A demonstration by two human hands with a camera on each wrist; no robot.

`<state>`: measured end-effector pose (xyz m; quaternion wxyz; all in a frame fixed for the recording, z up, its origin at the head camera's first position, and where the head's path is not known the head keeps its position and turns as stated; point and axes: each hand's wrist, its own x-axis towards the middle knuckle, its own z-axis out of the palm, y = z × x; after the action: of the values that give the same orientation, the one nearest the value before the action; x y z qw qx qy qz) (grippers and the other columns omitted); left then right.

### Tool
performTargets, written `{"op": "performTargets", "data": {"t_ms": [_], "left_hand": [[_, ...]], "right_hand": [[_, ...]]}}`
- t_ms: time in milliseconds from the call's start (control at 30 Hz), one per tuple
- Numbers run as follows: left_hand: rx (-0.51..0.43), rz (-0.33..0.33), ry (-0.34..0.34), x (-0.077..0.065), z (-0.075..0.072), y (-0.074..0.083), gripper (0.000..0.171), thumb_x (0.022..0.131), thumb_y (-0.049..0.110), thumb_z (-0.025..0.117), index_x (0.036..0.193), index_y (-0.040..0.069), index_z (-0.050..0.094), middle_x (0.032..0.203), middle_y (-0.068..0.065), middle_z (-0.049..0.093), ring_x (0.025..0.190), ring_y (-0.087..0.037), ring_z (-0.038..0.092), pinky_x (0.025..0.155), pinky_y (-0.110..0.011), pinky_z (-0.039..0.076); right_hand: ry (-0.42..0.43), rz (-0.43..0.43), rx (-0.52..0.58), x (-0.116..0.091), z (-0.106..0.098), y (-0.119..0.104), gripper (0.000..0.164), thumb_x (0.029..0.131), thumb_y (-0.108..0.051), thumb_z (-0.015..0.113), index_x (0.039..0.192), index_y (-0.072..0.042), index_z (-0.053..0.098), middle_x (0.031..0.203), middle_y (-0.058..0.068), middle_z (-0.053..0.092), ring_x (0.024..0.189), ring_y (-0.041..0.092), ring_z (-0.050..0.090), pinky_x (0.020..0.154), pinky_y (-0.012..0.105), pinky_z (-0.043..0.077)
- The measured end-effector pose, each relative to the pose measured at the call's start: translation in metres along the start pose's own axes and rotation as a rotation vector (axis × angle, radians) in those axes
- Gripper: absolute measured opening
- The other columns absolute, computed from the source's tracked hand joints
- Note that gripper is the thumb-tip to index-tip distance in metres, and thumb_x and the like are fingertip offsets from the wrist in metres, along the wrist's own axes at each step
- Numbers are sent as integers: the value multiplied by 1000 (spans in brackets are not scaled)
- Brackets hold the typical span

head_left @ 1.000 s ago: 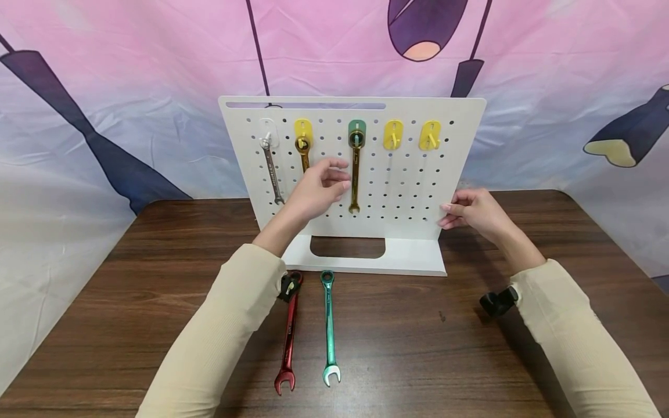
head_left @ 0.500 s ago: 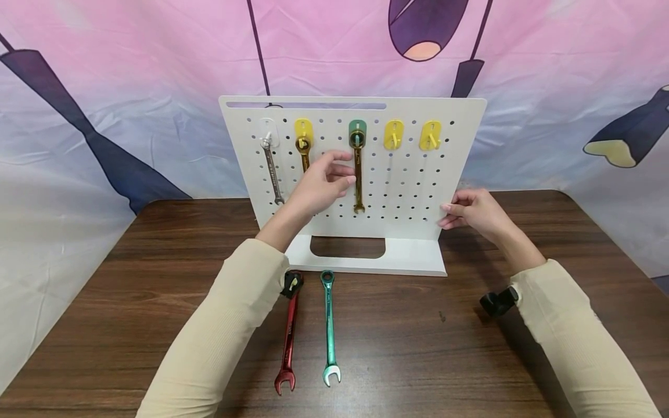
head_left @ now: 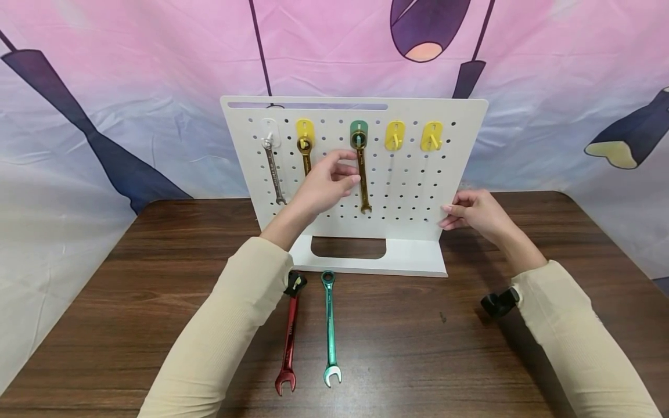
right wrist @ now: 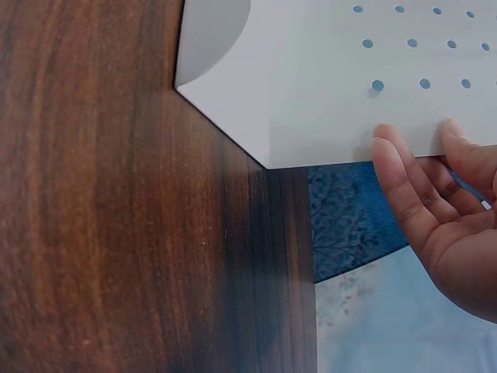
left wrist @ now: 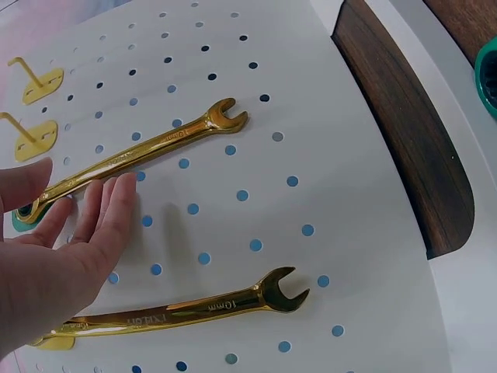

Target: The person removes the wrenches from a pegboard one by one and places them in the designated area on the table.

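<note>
The white pegboard [head_left: 402, 191] stands on the table with a row of hooks. On its green hook [head_left: 359, 126] hangs a gold combination wrench [head_left: 363, 180], its lower end tilted to the right. My left hand [head_left: 326, 183] reaches across with fingers extended, fingertips right at this wrench's shaft. Behind that hand, a second gold wrench [left wrist: 178, 313] hangs from a yellow hook, partly hidden in the head view. Farther left a silver wrench [head_left: 273, 174] hangs on a white hook. My right hand [head_left: 473, 210] pinches the pegboard's right edge between thumb and fingers.
A red wrench [head_left: 288, 348] and a green wrench [head_left: 330, 331] lie on the brown table [head_left: 407, 342] before the stand. Two yellow hooks [head_left: 395, 135] at the right bear nothing. A patterned cloth [head_left: 157, 87] hangs behind.
My left hand has moved slightly right, up against the middle gold wrench. That wrench's lower end has swung right from nearly vertical. The right hand stays at the board's edge.
</note>
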<state>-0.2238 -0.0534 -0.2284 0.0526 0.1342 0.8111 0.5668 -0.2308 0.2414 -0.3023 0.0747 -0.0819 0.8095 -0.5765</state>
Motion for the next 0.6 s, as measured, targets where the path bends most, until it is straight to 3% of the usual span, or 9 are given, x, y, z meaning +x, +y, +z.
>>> {"op": "performTargets", "data": {"t_ms": [367, 600], "left_hand": [[-64, -3, -5, -1, 1, 1, 30, 91, 3, 54, 120, 5, 46, 115, -12, 54, 103, -20, 54, 83, -23, 50], [-92, -11, 10, -1, 4, 2, 25, 90, 1, 55, 113, 3, 46, 108, -14, 52, 98, -23, 54, 79, -23, 52]], "right_hand": [[0, 15, -10, 0, -1, 0, 26, 92, -6, 53, 97, 19, 48, 81, 12, 67, 70, 19, 67, 75, 45, 54], [-5, 5, -8, 1, -1, 2, 27, 92, -6, 54, 98, 19, 48, 83, 10, 67, 71, 19, 67, 74, 42, 55]]}}
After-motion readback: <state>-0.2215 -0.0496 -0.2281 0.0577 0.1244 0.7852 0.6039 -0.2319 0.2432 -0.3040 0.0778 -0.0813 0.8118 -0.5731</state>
